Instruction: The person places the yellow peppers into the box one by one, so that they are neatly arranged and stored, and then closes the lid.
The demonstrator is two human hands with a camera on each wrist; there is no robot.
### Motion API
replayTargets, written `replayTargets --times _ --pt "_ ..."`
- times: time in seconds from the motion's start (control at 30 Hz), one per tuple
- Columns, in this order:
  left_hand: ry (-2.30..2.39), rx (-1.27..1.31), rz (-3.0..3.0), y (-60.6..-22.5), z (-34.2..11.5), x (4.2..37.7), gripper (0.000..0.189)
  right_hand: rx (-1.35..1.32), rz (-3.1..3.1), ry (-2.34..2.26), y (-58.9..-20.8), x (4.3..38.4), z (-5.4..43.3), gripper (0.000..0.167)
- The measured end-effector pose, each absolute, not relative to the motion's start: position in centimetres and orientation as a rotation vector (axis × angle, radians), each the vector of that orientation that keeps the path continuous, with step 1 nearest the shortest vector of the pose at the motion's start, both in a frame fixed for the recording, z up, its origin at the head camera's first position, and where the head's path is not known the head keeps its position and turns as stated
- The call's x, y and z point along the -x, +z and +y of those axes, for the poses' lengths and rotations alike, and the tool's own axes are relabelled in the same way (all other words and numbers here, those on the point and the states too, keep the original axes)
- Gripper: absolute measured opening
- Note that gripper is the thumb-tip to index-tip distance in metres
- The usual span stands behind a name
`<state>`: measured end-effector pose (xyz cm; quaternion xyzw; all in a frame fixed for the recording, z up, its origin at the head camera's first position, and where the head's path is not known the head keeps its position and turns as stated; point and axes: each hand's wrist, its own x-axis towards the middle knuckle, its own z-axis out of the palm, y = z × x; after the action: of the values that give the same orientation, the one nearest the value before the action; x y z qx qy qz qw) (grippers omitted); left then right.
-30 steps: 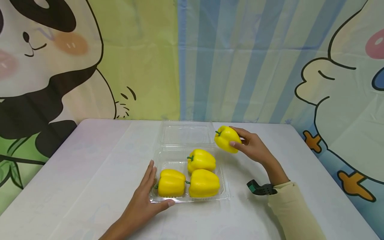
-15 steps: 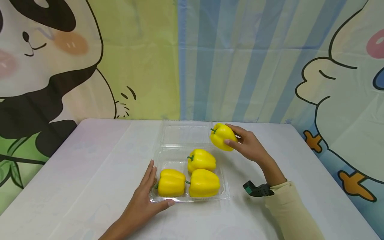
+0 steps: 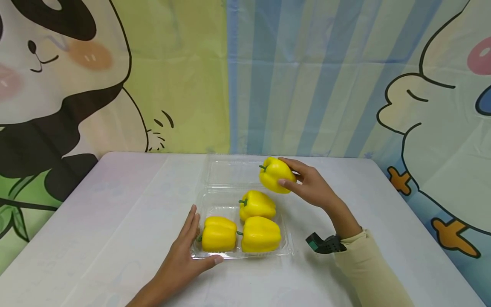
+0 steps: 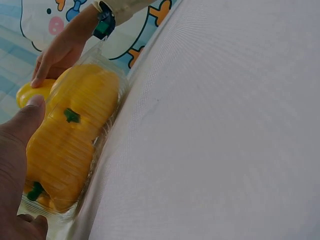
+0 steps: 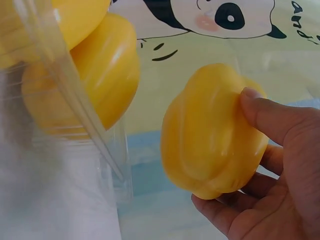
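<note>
1. Four glossy yellow bell peppers are counted: three inside a hinged clear plastic box (image 3: 226,211), one in the air by its right rear.
2. Contents of the box: near-left pepper (image 3: 219,235), near-right pepper (image 3: 262,235) and rear-right pepper (image 3: 258,206). Its rear-left corner shows bare plastic. The transparent ribbed lid (image 3: 232,173) is folded back behind the base.
3. Right hand (image 3: 312,186) grips the lifted pepper (image 3: 274,175), thumb on one side, fingers on the other, green stem pointing left. Whether this pepper is above the lid or just beside it cannot be determined.
4. Left hand (image 3: 183,252) grasps nothing; fingers lie straight along the left wall of the box, thumb extended by the front rim. Bracing force cannot be verified.
5. Risk, slip: smooth skin held largely by the fingertips could escape if the thumb loosens.
6. Risk, box movement: the thin plastic looks light; a knock on its rim could skid or tip it, especially without the left hand alongside.
7. Risk, contact: a low pass over the box could strike the rear-right pepper and roll it against its neighbours, or catch the lid and swing it forward.
</note>
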<state>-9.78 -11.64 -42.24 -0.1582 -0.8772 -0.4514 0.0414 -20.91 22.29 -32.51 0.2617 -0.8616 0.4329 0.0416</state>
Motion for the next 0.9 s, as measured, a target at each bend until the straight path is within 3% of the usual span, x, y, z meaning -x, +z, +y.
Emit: replayTargets --times 0.57,0.9 --pt "-1.375 0.493 -2.685 -42.1 -11.7 9.7 0.118 -0.959 -2.602 1.337 -31.1 21.2 19.7 0.059" --pt "-1.391 0.484 -2.685 -42.1 -11.7 9.7 0.119 -0.995 -2.626 1.362 -30.9 20.8 17.9 0.068"
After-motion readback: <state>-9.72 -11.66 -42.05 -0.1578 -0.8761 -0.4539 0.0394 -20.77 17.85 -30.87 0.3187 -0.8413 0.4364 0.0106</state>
